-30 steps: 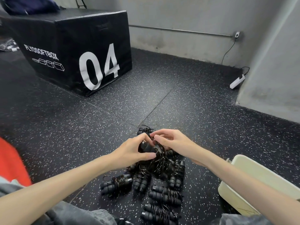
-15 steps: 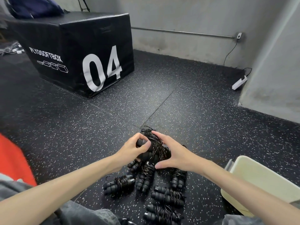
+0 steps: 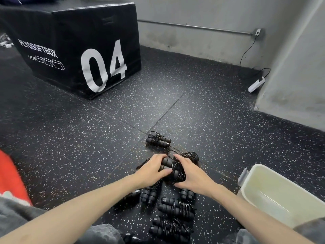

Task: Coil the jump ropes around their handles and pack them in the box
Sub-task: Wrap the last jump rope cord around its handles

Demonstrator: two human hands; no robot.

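Left hand [image 3: 151, 169] and right hand [image 3: 191, 173] both grip one coiled rope [image 3: 173, 169] above the rope pile [image 3: 173, 210] on the floor [image 3: 88, 138]. Box [image 3: 274, 194] stands at right, near the pile. Black cube [image 3: 73, 44] reads "PLYOSOFTBOX" and "04".

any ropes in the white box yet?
No. The white box at the right shows only its bare inside, while the coiled jump ropes lie on the floor.

Speckled black floor [image 3: 88, 138], grey wall [image 3: 193, 13], plyo box [image 3: 73, 41] "04"
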